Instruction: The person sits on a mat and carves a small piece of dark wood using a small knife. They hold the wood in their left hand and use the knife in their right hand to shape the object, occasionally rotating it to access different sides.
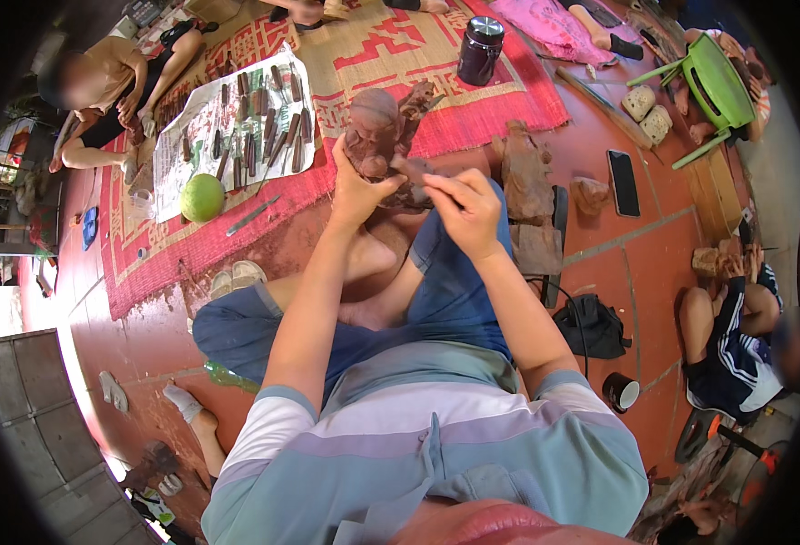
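Note:
A reddish-brown carved figurine [373, 120] with a round head stands tilted just beyond my crossed legs. My left hand [356, 189] grips its lower left side, thumb across the front. On the other side, my right hand [466, 211] pinches a small flat brown piece [415, 170] against the carving; whether it is sandpaper or a tool, I cannot make out. A branching part of the carving [415, 102] rises at its upper right. The figurine's base is partly hidden behind my hands.
Many dark-handled carving tools [251, 150] lie on a printed sheet [202, 123] over a red-and-yellow mat [345, 54]. Nearby are a green round fruit [202, 198], a black flask [481, 51], wooden blocks [529, 177], a phone [623, 183] and a green stool [718, 82]. Other people sit around.

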The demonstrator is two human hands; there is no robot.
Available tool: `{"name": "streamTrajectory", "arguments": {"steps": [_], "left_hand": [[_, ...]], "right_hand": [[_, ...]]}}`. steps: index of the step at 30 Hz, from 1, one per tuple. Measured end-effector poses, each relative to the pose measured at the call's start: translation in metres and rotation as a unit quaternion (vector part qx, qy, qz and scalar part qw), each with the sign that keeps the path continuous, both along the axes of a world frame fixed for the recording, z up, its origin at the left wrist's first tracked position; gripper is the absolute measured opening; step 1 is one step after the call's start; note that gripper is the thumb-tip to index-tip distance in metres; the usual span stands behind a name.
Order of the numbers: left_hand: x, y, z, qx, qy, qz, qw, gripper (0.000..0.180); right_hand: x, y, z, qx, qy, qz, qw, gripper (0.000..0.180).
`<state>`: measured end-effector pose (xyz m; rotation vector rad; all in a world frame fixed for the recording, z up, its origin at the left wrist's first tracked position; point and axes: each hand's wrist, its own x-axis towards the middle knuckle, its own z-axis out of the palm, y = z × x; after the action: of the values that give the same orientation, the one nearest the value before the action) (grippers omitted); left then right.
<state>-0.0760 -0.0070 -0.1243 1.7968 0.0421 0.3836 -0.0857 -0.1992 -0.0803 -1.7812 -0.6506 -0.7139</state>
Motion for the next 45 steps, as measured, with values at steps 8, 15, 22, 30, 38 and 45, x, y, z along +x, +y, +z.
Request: {"name": "streamTrajectory", "arguments": {"steps": [8,15,22,30,38,45], "left_hand": [[0.0,-0.003,0.003,-0.085,-0.001,-0.021,0.996,0.099],[-0.001,-0.006,0.006,0.011,-0.028,0.017,0.999,0.111],[0.001,-0.007,-0.001,-0.064,-0.093,-0.017,0.993,0.098],[0.004,-0.006,-0.008,-0.043,-0.052,-0.014,0.998,0.108],[-0.002,-0.005,-0.002,-0.058,-0.021,-0.015,0.998,0.104],[0.002,-0.003,0.0,0.016,-0.041,0.01,0.999,0.109]], "right_hand": [[0.022,0.045,-0.011,-0.03,-0.068,0.042,0.996,0.029],[0.01,-0.012,-0.019,-0.04,0.004,0.031,0.999,0.021],[0.016,0.05,0.009,-0.039,-0.052,0.08,0.995,0.022],[0.004,0.009,-0.018,-0.078,0.01,0.072,0.994,0.022],[0.027,0.035,-0.014,-0.048,-0.056,0.068,0.995,0.029],[0.014,-0.015,-0.014,-0.02,0.047,0.024,0.998,0.02]]}}
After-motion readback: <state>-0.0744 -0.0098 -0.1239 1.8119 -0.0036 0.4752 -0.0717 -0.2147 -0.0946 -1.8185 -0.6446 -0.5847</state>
